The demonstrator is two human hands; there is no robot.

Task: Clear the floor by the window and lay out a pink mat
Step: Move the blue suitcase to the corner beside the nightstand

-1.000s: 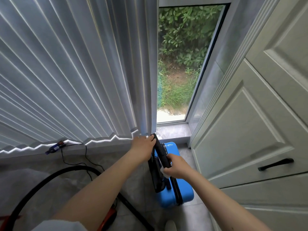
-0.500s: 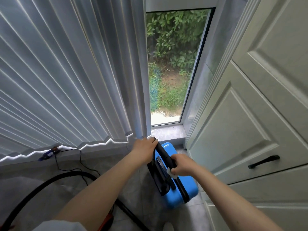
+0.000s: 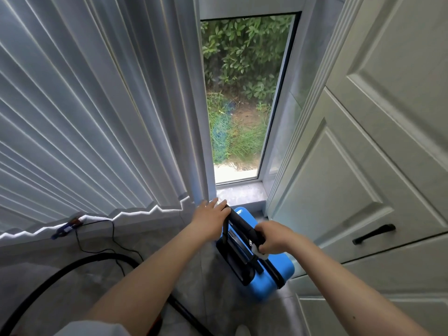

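Observation:
A blue hard-shell suitcase (image 3: pixel 274 280) stands on the grey tiled floor (image 3: pixel 206 282), below the window sill and close to the white cabinet. Its black pull handle (image 3: pixel 242 224) sticks out towards me. My left hand (image 3: pixel 211 220) is wrapped over the far end of that handle, next to the curtain's hem. My right hand (image 3: pixel 274 238) grips the handle bar nearer to me, with a small white tag (image 3: pixel 260 253) poking out under the fingers. No pink mat is in view.
Pleated white curtain (image 3: pixel 97 117) covers the left; a narrow window (image 3: pixel 242 105) and sill (image 3: pixel 240 194) lie ahead. White cabinet doors with a black pull (image 3: pixel 373 234) fill the right. A thick black hose (image 3: pixel 72 265), a thin cable (image 3: pixel 97 249) and a small blue gadget (image 3: pixel 64 230) are at left.
Both hands have kept their hold on the handle. The suitcase has shifted a little to the right, towards the cabinet, and my view has risen slightly.

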